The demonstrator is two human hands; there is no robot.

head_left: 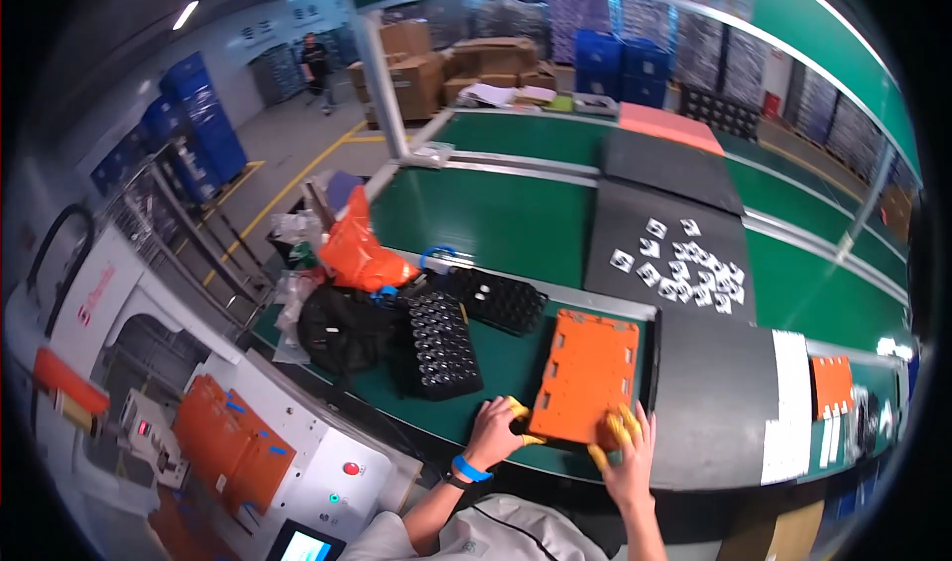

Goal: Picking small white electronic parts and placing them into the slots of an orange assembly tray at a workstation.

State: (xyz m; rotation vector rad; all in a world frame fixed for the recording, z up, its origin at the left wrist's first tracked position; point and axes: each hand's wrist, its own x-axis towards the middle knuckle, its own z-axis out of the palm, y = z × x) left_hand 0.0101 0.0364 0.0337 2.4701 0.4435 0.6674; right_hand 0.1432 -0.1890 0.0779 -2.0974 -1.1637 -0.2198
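Note:
An orange rectangular tray [585, 371] with cut-outs lies on the green bench [496, 368] in front of me. My left hand [494, 428], with yellow fingertip covers and a blue wristband, grips its near left corner. My right hand [627, 446], also with yellow fingertips, holds its near right corner. A black moulded tray [441, 346] full of small round cells lies just left of the orange tray, and a second black tray [496, 299] sits behind it.
A black mat [719, 392] lies right of the tray, with white strips [788, 402] and a small orange piece [831, 383]. Farther back, a dark mat [635, 219] carries several small white parts [689, 264]. An orange bag [357, 249] and black bag [342, 328] sit left. A person [317, 65] walks far off.

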